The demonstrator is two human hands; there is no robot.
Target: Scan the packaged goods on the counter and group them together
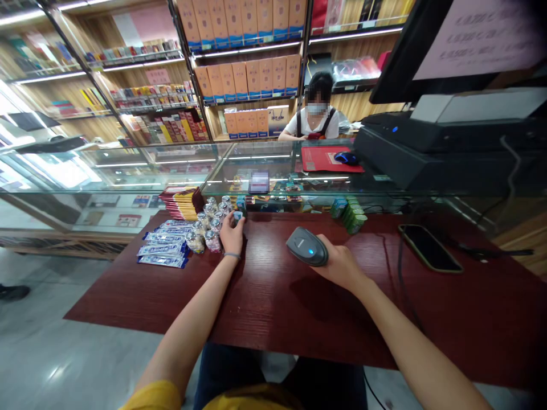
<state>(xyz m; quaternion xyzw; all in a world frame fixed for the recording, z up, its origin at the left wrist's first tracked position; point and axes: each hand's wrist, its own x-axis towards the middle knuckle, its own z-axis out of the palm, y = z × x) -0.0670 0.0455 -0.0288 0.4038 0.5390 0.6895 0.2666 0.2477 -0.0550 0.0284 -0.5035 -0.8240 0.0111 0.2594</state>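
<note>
My right hand [342, 265] is wrapped round the handle of a dark grey barcode scanner [305, 246], which hangs over the dark red wooden table [265, 307]. A blue light glows on its top. My left hand [233, 234] is closed on a small blue box [237, 216], partly hidden by the fingers. Right beside that hand, on its left, stand several small clear jars [212, 240] with silver lids. A few teal boxes [241, 204] sit just behind it. Blue-and-white packets [164, 250] lie farther left, in front of a stack of yellow and dark red packs [182, 203].
Green boxes [354, 216] stand at the table's back, right of centre. A phone [431, 247] and a cable [400, 273] lie on the right. Behind runs a glass counter [171, 165] with a mouse [346, 158] and a monitor [410, 51]. Beyond it is a masked person [314, 114].
</note>
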